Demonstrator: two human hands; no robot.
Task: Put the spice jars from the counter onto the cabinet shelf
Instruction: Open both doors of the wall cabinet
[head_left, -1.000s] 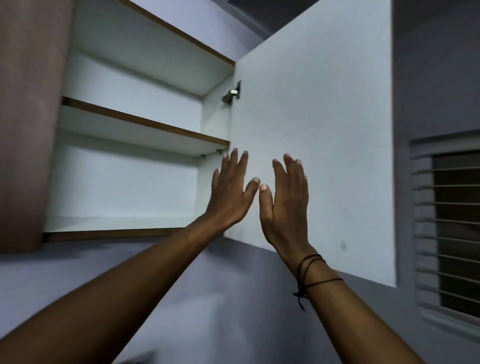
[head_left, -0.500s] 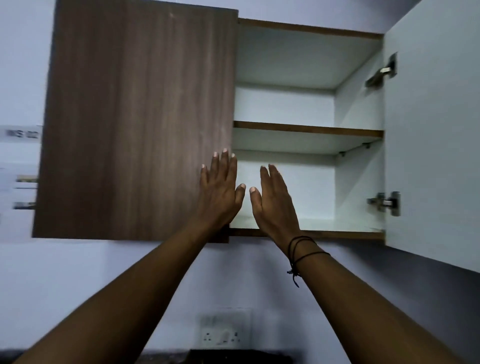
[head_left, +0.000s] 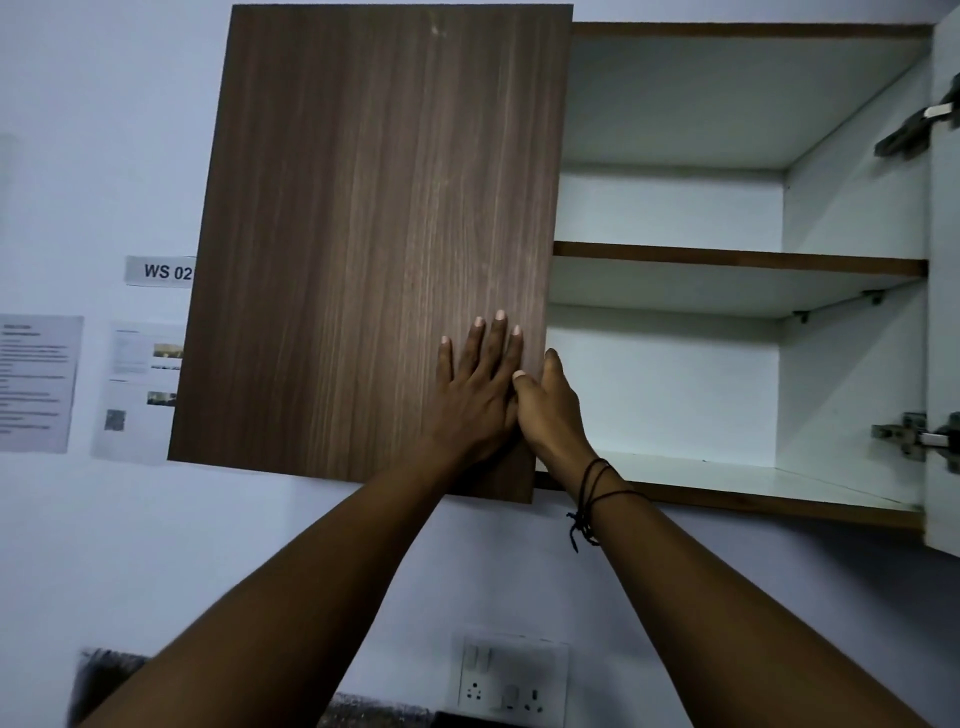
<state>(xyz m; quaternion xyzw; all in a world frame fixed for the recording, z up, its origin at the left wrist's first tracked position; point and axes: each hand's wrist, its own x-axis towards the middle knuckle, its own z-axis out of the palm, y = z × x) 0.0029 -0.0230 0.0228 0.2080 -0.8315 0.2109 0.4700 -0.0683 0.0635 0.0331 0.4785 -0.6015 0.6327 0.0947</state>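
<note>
A wall cabinet fills the upper view, white inside. Its left door, dark wood grain, stands nearly closed; its right door hangs wide open at the frame's right edge. Inside, a middle shelf and a bottom shelf both lie bare. Two forearms reach up from below. The left hand lies flat on the left door, fingers straight, an open grip. The right hand, a dark cord bracelet at the wrist, wraps its fingers behind that door's edge. The spice jars are out of view. A wall socket sits below; papers and a "WS 02" label hang at left.
</note>
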